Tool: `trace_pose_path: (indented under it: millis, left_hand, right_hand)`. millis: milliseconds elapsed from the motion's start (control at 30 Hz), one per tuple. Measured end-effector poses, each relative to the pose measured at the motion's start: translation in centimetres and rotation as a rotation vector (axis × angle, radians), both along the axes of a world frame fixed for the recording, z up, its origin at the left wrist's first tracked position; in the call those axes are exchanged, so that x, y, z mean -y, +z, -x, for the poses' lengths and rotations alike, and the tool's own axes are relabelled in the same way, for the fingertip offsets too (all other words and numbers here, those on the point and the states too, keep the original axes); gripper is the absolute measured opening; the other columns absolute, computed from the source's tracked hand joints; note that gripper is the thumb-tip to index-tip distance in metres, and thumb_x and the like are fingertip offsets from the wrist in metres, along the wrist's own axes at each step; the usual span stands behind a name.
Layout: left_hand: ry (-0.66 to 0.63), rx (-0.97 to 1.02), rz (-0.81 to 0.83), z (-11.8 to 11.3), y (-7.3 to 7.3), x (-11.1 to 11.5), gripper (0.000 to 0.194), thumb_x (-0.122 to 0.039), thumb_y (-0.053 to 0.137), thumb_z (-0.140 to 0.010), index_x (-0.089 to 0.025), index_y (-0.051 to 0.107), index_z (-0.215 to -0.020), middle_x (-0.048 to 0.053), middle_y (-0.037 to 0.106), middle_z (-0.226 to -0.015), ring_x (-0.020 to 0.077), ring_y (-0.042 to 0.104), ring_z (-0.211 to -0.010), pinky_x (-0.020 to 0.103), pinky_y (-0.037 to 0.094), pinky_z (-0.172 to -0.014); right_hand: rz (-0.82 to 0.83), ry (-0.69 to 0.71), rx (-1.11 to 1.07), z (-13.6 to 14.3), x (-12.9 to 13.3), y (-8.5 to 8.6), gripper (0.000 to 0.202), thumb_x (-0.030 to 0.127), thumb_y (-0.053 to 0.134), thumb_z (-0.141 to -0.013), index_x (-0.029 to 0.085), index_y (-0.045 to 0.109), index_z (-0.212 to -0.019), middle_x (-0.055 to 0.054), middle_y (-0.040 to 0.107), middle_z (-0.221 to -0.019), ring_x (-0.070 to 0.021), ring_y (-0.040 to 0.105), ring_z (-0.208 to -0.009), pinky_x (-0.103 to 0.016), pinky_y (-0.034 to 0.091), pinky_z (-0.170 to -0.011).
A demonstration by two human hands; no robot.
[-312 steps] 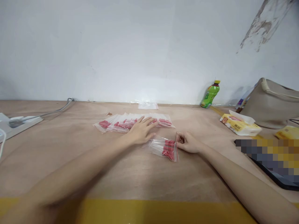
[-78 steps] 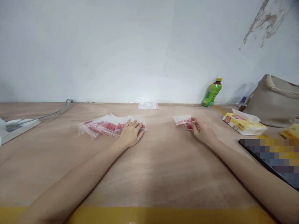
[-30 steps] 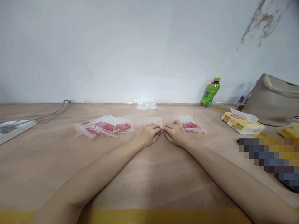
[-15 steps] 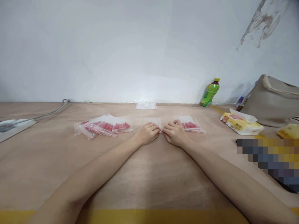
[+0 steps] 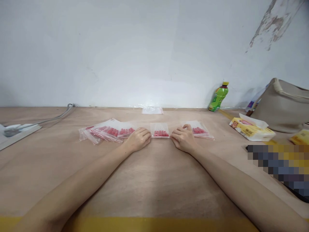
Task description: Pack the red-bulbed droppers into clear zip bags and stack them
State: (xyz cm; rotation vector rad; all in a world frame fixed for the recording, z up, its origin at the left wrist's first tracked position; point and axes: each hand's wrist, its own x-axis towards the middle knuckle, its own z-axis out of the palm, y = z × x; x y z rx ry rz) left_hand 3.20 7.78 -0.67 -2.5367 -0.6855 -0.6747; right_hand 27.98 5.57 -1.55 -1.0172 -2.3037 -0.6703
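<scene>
A small clear zip bag [image 5: 159, 130] with several red pieces in a row lies flat in front of me, its seal edge toward me. My left hand [image 5: 140, 139] has its fingers closed on the left corner of that edge. At the opposite corner, my right hand [image 5: 182, 138] pinches the bag with thumb and fingers. Left of my left hand, several similar bags with red pieces [image 5: 109, 130] lie fanned and overlapping. More filled bags [image 5: 200, 129] lie just beyond my right hand, which partly covers them.
Against the wall lie flat clear bags [image 5: 152, 110]. A green bottle [image 5: 218, 97], a yellow tissue pack [image 5: 252, 129] and a grey bag [image 5: 280, 106] stand at the right. At the left, a grey cable [image 5: 56, 115] runs to a white power strip [image 5: 23, 130].
My left hand has slid left along the seal edge, away from my right hand, uncovering the red pieces in the bag. My right hand has shifted only slightly to the right.
</scene>
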Motion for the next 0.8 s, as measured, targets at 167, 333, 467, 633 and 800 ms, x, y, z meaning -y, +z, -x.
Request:
trace_pose_path:
  millis: [167,333,467,633,800]
  left_hand:
    - [0.042,-0.005,0.036,0.1,-0.2,-0.1,0.029,-0.019,0.034,-0.090,-0.014,0.058,-0.075,0.008,0.060,-0.073,0.0186,0.056,-0.074,0.033,0.046,-0.072]
    - [0.022,-0.002,0.075,0.2,-0.2,0.4,0.029,-0.023,0.036,-0.091,-0.016,0.062,-0.080,0.007,0.063,-0.081,0.0178,0.057,-0.079,0.032,0.045,-0.076]
    - [0.097,0.051,0.065,0.5,0.1,1.2,0.033,-0.041,0.047,-0.086,-0.018,0.057,-0.107,0.009,0.060,-0.108,0.0251,0.051,-0.104,0.043,0.034,-0.095]
    - [0.564,0.107,0.005,1.1,-0.5,1.6,0.049,-0.048,0.046,-0.082,-0.009,0.054,-0.112,0.022,0.050,-0.119,0.0401,0.038,-0.116,0.060,0.018,-0.096]
    - [0.735,0.112,0.098,1.3,-1.1,1.6,0.045,-0.051,0.045,-0.081,-0.012,0.060,-0.098,0.020,0.060,-0.099,0.0410,0.049,-0.100,0.065,0.022,-0.087]
  right_hand:
    - [0.011,-0.029,-0.011,-0.3,-0.1,-0.2,0.021,0.017,0.045,-0.083,0.019,0.063,-0.072,-0.003,0.064,-0.072,-0.0152,0.051,-0.072,-0.036,0.023,-0.075]
    - [0.092,0.006,-0.061,0.4,-0.2,-0.3,0.015,0.022,0.049,-0.082,0.019,0.060,-0.092,-0.007,0.062,-0.095,-0.0186,0.054,-0.084,-0.032,0.031,-0.073]
    - [0.209,0.050,-0.102,1.0,-0.2,-0.4,0.014,0.014,0.041,-0.083,0.017,0.055,-0.084,-0.007,0.061,-0.098,-0.0170,0.056,-0.082,-0.028,0.037,-0.069]
    - [0.263,0.061,-0.253,0.9,-0.6,-1.6,0.022,0.003,0.041,-0.073,0.019,0.053,-0.083,-0.006,0.063,-0.095,-0.0182,0.059,-0.082,-0.027,0.043,-0.066]
    - [0.241,0.104,-0.408,0.4,-1.4,-2.4,0.023,0.005,0.041,-0.071,0.021,0.055,-0.079,-0.004,0.065,-0.100,-0.0160,0.061,-0.085,-0.027,0.048,-0.068]
